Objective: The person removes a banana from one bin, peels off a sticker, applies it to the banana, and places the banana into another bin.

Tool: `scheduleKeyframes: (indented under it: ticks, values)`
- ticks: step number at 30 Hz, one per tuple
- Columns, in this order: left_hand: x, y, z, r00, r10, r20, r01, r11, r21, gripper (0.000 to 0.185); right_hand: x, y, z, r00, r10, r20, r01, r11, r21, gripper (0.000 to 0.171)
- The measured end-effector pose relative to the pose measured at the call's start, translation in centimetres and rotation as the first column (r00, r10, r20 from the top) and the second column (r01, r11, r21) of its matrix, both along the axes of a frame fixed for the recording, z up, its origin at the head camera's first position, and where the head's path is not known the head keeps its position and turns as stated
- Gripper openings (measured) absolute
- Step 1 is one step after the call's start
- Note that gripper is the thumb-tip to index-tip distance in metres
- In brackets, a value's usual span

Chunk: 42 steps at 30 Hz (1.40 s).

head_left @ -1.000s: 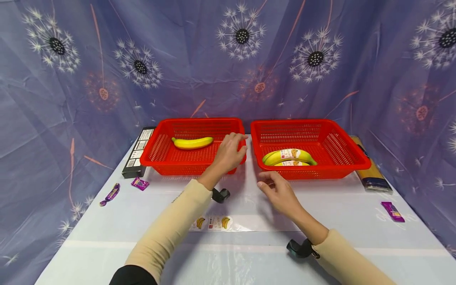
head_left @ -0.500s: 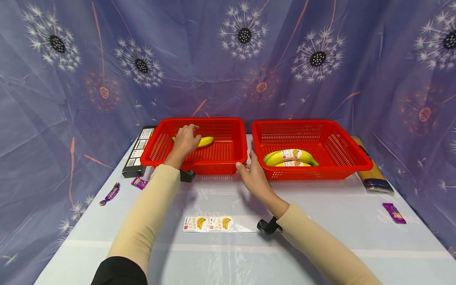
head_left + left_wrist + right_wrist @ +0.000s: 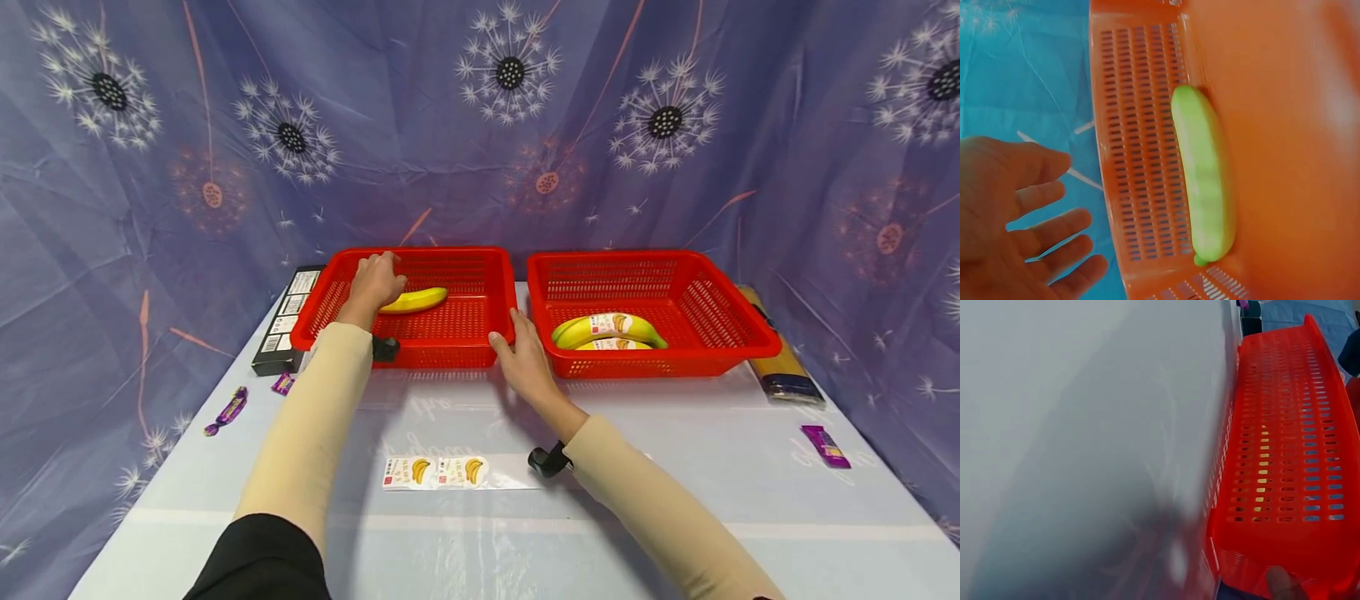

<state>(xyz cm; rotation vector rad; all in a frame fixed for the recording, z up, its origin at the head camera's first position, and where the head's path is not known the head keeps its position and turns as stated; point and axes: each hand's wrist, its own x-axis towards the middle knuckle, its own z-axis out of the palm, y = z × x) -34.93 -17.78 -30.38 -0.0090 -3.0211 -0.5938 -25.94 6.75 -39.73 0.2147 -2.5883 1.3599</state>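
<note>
A single yellow banana (image 3: 420,300) lies in the left red basket (image 3: 442,357). My left hand (image 3: 375,287) hovers over that basket's left part with fingers spread and nothing in them, overlapping the banana's stem end in the head view; in the left wrist view a gap shows between fingers and banana. My right hand (image 3: 527,362) is at the same basket's front right corner, thumb at the front wall, the other fingers straight along the gap between baskets. In the right wrist view one fingertip (image 3: 1282,584) rests at the basket's corner.
The right red basket (image 3: 667,365) holds bananas (image 3: 607,329) with stickers. A strip of banana stickers (image 3: 442,472) lies in front. Purple-wrapped candies (image 3: 227,410) are on both sides. A black box (image 3: 281,342) stands left, a brown packet (image 3: 783,367) right.
My left hand has moved left, from the left basket's right rim to above the banana's stem end. My right hand has moved left and forward to that basket's corner.
</note>
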Motion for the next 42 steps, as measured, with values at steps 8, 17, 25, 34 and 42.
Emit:
scheduleKeyframes:
  ticks: [8,17,25,34,42]
  values:
    - [-0.2,-1.3,0.3,0.994,-0.015,0.105,0.028,0.992,-0.120,0.050,1.7,0.0,-1.2,0.994,0.055,-0.097,-0.053,0.998,0.018,0.068]
    - [-0.2,-3.1,-1.6,0.982,-0.006,0.190,0.037,0.987,-0.159,0.056,2.8,0.1,-1.9,0.982,0.075,-0.174,-0.069,0.997,0.042,0.071]
    - [0.3,-3.5,-2.6,0.964,-0.019,0.267,0.067,0.982,-0.174,0.042,2.9,0.1,-1.7,0.979,0.071,-0.190,-0.064,0.997,0.043,0.071]
    - [0.7,-3.0,-1.6,0.975,-0.055,0.213,0.097,0.976,-0.194,0.030,2.9,0.3,-1.7,0.981,0.070,-0.181,-0.062,0.997,0.049,0.071]
    - [1.5,-1.3,0.9,0.987,-0.149,0.056,0.156,0.977,-0.146,0.049,2.4,0.7,-1.7,0.979,0.056,-0.197,-0.045,0.997,0.059,0.069]
